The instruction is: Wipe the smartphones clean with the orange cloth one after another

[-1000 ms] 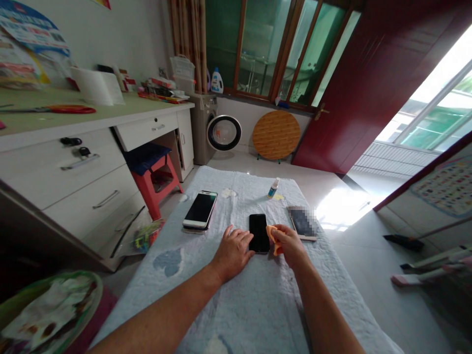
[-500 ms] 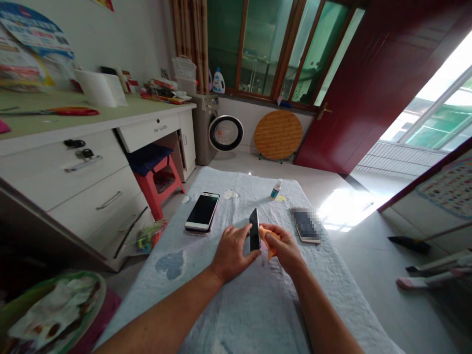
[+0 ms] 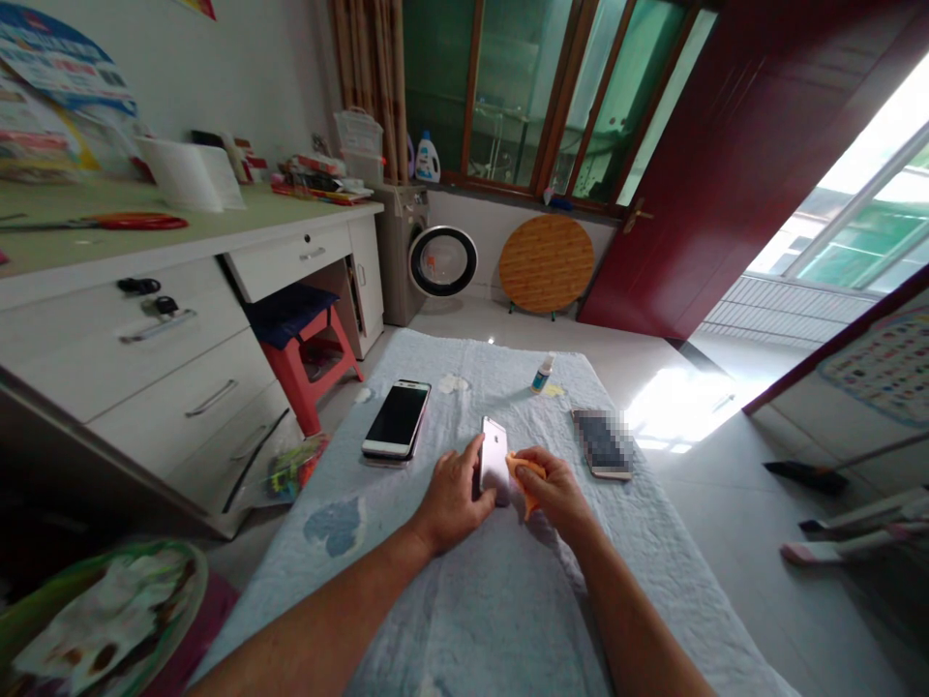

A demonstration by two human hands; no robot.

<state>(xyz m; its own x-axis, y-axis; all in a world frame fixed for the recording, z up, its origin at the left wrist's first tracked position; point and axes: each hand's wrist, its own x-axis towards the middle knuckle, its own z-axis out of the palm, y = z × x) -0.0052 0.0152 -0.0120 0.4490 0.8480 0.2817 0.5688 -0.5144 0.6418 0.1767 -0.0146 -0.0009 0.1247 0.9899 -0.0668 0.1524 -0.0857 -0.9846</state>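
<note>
My left hand (image 3: pixel 451 496) grips a phone (image 3: pixel 494 463) by its edges, tilted up over the cloth-covered table (image 3: pixel 464 600). The phone's pinkish metallic back faces me. Close to its right edge, my right hand (image 3: pixel 557 492) pinches an orange cloth (image 3: pixel 527 484); whether the cloth touches the phone is hard to tell. To the left lies a white-framed phone (image 3: pixel 397 419) with a dark screen, on top of another flat item. A phone with a blurred screen (image 3: pixel 604 445) lies to the right. Beyond the hands stands a small spray bottle (image 3: pixel 542 375).
A desk (image 3: pixel 290 227) with drawers runs along the left, with a red stool (image 3: pixel 309 373) beside it. At the lower left is a bin (image 3: pixel 193 590) with crumpled paper. A washing machine (image 3: pixel 399 257) with its door open stands behind the table, near a round wooden board (image 3: pixel 547 264).
The held phone has turned, so its metallic back shows in place of its dark front. My left hand has shifted slightly left with it.
</note>
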